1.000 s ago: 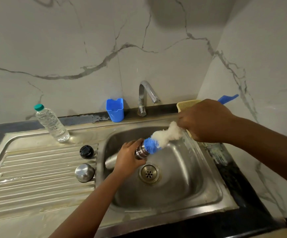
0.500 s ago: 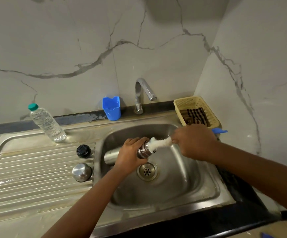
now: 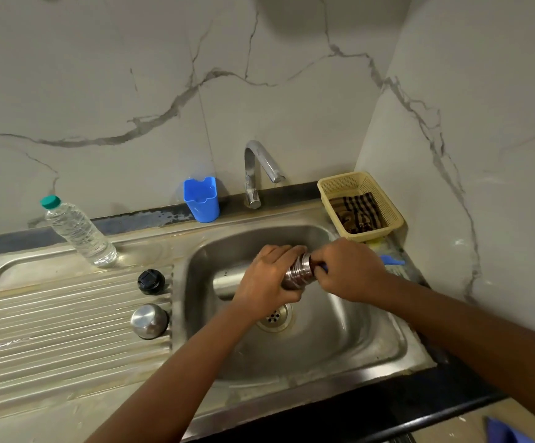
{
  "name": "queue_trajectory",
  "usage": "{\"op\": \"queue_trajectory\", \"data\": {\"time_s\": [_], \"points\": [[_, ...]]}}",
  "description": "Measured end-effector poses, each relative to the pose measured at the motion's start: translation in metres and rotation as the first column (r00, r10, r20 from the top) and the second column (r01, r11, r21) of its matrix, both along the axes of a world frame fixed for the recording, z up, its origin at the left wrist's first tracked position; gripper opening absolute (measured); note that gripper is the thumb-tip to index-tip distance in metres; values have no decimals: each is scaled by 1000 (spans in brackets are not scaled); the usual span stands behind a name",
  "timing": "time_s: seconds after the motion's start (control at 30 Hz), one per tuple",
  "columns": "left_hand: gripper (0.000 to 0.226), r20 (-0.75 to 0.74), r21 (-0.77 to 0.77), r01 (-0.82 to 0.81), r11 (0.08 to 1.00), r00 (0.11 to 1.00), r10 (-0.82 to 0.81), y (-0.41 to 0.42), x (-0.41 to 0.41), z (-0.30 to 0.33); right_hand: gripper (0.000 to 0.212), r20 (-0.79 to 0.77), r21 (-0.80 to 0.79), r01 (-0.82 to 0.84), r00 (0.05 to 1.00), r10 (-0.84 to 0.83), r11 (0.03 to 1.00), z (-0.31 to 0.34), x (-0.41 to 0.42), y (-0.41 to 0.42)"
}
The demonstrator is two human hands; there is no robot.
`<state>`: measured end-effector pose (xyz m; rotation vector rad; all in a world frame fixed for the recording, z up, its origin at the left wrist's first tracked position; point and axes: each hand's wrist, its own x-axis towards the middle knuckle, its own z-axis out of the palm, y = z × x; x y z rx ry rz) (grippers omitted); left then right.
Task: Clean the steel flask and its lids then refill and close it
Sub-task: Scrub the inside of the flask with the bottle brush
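Two hands meet over the sink basin (image 3: 371, 318). The left hand (image 3: 267, 279) wraps the steel flask (image 3: 296, 273) near its neck, and the right hand (image 3: 347, 273) has its grip closed on the blue brush handle (image 3: 391, 259) right at the flask's mouth; the bristles are out of sight, presumably inside the body. The flask lies roughly on its side above the drain (image 3: 274, 316), its base pointing left and its ribbed, shiny neck showing between the hands.

To scrub well, I'd say keep the left grip firm and turn the flask slowly while the brush works in and out along its length — so the bristles sweep the whole inner wall and the bottom, not one strip. Holding the mouth tilted slightly down over the basin should let dirty water run out.

Both lids wait on the drainboard — the black inner cap (image 3: 151, 282) and, just in front of it, the domed steel cap (image 3: 149, 321).
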<state>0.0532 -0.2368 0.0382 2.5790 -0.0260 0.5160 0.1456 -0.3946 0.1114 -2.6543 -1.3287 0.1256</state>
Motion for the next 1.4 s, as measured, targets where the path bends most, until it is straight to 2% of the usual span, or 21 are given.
{"op": "queue_trajectory", "data": {"time_s": [0.1,0.2,0.27,0.3,0.33,0.4,0.5,0.57,0.63,0.73,0.8,0.87,0.93,1.1,1.27,1.4], "points": [[86,-97,168,19,986,995,-3,12,-6,0,9,-210,216,63,978,-17,974,-8,4,-9],[78,-220,367,78,927,975,6,23,-7,5,10,-329,300,38,942,66,953,-19,2,-13],[75,-249,427,87,900,968,24,30,-8,9,10,-302,269,-1,950,85,963,-30,5,-14],[79,-255,456,81,886,966,43,34,-8,9,9,-239,224,3,970,52,975,-37,9,-16],[83,-252,477,67,876,966,63,39,-9,9,18,-162,177,32,987,-3,984,-43,15,-18],[87,-261,492,40,870,960,103,49,-12,7,31,-94,130,96,992,-84,987,-54,27,-25],[83,-342,483,27,875,926,161,57,-17,9,29,-137,82,135,983,-123,987,-61,44,-38],[83,-365,489,26,872,914,178,55,-17,11,33,-95,39,133,987,-129,990,-64,47,-38],[82,-362,489,33,872,917,169,46,-15,11,38,-49,64,104,994,-101,993,-68,37,-23],[82,-340,464,25,886,928,152,40,-10,12,28,-9,78,27,1000,-27,997,-67,19,1],[84,-324,473,17,881,933,156,49,-12,18,25,-52,75,42,998,-39,996,-62,29,0],[85,-342,485,9,875,922,180,66,-16,23,30,-131,82,95,988,-84,992,-59,49,-15],[86,-364,506,-6,863,905,219,76,-19,26,34,-98,78,122,989,-114,989,-59,57,-19],[87,-369,523,55,850,914,168,59,-6,24,29,-5,85,-3,1000,3,996,-61,23,18],[87,-396,516,23,856,893,214,91,-19,26,28,-98,66,67,993,-61,996,-63,54,-10],[85,-378,524,41,851,906,190,75,-11,22,27,-67,100,14,998,-7,995,-68,29,23]]}}
